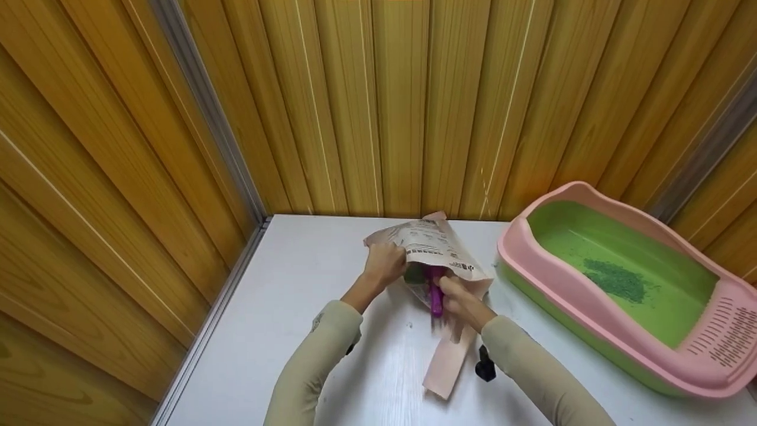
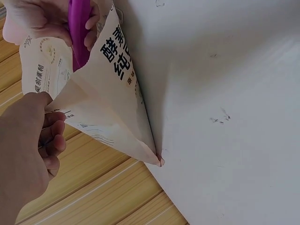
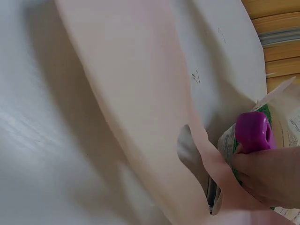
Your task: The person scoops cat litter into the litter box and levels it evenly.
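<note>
A printed paper bag (image 1: 434, 239) lies on the table with its mouth toward me. My left hand (image 1: 384, 263) pinches the left edge of that mouth, seen also in the left wrist view with the bag (image 2: 105, 93) held open. In my right hand (image 1: 464, 299) is a purple scoop (image 1: 436, 302), gripped by its handle. The scoop's head is hidden inside the bag. Green granules (image 3: 266, 112) show in the bag beside the handle in the right wrist view. A pale pink paper strip (image 1: 446, 367) with a cut-out hole stretches from below the bag mouth toward me.
On the right stands a pink-rimmed green litter box (image 1: 514, 236) with a patch of dark green granules (image 1: 618, 281) on its floor. A few specks lie on the white table (image 1: 284, 296). Wood-patterned walls (image 1: 396, 118) rise behind and at the left.
</note>
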The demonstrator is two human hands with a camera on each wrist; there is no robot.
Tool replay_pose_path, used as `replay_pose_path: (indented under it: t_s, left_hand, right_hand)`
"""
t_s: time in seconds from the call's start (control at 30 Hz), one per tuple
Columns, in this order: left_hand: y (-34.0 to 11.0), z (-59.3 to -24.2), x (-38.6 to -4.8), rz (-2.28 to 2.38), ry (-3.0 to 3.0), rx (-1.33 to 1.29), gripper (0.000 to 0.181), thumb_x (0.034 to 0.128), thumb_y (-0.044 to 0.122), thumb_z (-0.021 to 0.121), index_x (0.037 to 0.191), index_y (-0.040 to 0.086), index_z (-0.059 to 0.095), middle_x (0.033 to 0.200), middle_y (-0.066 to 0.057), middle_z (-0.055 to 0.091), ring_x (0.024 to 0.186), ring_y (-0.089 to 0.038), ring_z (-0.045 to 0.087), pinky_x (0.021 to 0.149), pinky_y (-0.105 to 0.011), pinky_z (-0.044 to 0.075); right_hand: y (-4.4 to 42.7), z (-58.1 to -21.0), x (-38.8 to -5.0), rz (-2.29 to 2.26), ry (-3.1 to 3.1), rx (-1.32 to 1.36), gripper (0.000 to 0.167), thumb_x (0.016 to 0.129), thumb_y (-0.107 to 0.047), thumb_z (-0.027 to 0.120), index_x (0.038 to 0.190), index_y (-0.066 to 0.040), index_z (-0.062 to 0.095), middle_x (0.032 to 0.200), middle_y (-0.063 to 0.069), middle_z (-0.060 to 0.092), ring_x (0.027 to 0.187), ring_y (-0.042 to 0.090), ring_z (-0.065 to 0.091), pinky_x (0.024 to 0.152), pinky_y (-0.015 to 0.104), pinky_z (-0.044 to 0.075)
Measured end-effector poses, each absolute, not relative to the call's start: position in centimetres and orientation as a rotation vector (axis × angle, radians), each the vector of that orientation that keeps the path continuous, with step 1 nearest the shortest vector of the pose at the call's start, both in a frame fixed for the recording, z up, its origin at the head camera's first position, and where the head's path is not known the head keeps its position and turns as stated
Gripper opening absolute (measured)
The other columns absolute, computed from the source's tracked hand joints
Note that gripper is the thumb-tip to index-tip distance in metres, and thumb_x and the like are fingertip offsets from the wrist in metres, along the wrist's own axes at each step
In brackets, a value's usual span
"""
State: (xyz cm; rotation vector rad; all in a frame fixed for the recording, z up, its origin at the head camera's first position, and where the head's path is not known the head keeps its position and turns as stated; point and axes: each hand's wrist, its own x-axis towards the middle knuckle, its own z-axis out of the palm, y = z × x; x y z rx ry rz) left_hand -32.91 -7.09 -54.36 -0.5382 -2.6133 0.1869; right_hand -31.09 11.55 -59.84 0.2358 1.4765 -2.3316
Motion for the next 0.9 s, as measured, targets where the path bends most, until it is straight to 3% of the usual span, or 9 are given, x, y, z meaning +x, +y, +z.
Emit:
replay_pose_path:
  t_s: [0.23,0.43,0.7,0.9]
  left_hand:
    - [-7.0,-54.1,-32.8,0.188,-2.663,-0.508,0.022,0.0870,0.030,0.071,0.068,0.019,0.074,0.065,0.000,0.070,0.061,-0.018,0.066,0.058,-0.043,0.056]
    - [-6.7,-53.8,-33.0,0.212,-2.690,-0.508,0.021,0.0888,0.029,0.069,0.070,0.019,0.074,0.067,0.001,0.070,0.061,-0.016,0.064,0.059,-0.042,0.057]
    - [-7.1,-53.8,-33.3,0.167,-2.692,-0.500,0.019,0.0860,0.018,0.065,0.068,0.017,0.071,0.067,-0.002,0.070,0.062,-0.019,0.067,0.058,-0.044,0.056]
    - [-7.0,-53.8,-33.5,0.188,-2.668,-0.498,0.020,0.0868,0.019,0.065,0.067,0.018,0.071,0.066,-0.001,0.069,0.060,-0.019,0.066,0.056,-0.043,0.055]
  right_hand:
    - [11.9,-58.6,-29.4,-2.162,1.491,0.241,0.019,0.096,0.009,0.034,0.114,0.004,0.034,0.088,0.009,0.057,0.078,0.017,0.060,0.077,0.031,0.054]
    - [13.5,-56.8,-27.2,-2.011,1.467,0.184,0.020,0.100,0.004,0.032,0.120,0.007,0.034,0.090,0.007,0.061,0.085,0.014,0.059,0.080,0.029,0.050]
    - [16.0,-54.8,-24.3,-1.868,1.381,0.162,0.020,0.104,-0.002,0.029,0.124,0.003,0.030,0.096,0.003,0.059,0.089,0.010,0.060,0.082,0.025,0.049]
    - [18.9,-53.3,-23.7,-1.651,1.478,0.031,0.025,0.104,-0.005,0.033,0.126,0.007,0.032,0.097,0.001,0.062,0.093,0.010,0.061,0.084,0.025,0.048]
